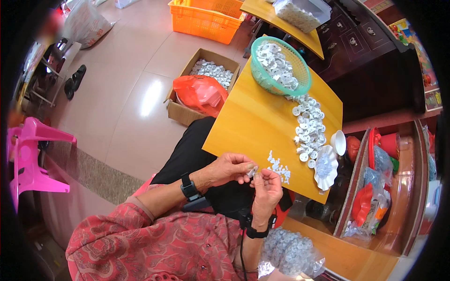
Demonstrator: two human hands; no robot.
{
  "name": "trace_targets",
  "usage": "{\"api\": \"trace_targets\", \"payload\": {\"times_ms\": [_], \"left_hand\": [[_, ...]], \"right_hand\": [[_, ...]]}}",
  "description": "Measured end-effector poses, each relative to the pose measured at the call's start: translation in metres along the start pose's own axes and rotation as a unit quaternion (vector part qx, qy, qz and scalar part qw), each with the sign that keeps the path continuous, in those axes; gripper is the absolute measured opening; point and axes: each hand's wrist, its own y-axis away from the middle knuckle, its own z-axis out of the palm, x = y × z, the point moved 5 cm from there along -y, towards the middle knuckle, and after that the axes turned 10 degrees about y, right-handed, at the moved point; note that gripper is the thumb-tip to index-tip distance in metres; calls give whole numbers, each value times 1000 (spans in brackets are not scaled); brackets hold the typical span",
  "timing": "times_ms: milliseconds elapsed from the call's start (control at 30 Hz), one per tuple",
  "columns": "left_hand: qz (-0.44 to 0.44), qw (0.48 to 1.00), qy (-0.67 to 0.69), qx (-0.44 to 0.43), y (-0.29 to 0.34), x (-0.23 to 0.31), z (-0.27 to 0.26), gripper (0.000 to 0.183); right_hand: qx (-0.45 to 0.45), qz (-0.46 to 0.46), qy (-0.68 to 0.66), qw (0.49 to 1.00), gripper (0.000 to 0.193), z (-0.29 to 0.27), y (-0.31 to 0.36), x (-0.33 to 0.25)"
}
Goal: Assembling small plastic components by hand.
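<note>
Just off the near edge of a yellow wooden table point(243, 117), my left hand point(228, 169) pinches a small white plastic part point(252, 172). Close against it, my right hand point(268, 191) is closed, its thumb and fingertips at the same part. Whether a second tiny piece sits in the right fingers is too small to tell. Tiny white pieces point(280, 167) lie scattered on the table beside my hands. Further right runs a heap of round white plastic parts point(309, 126). A white scalloped dish point(332, 174) holding small clear pieces stands at the table's right edge.
A green basket point(305, 77) of white parts sits at the table's far end. Left of the table are a cardboard box point(180, 112) with a red bag point(201, 91) and an orange crate point(206, 23). A pink stool point(35, 154) stands at left, shelves point(398, 187) at right.
</note>
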Motion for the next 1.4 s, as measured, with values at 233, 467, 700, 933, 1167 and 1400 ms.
{"api": "trace_targets", "payload": {"times_ms": [233,467,700,933,1167,1400], "left_hand": [[20,996,-65,60,-16,40,11,27],[194,965,-168,54,-108,152,59,28],[303,917,-209,154,-126,189,48,39],[268,859,-378,217,-86,118,12,27],[286,725,-616,116,-96,42,47,16],[294,600,-742,-57,-160,-27,103,19]], "right_hand": [[39,12,54,998,18,-19,-2,14],[52,14,49,997,16,-43,-1,28],[97,2,22,995,16,-61,1,30],[150,5,-64,987,13,-87,-10,48],[207,2,-88,974,17,-92,-11,75],[216,20,-71,974,18,-87,-9,71]]}}
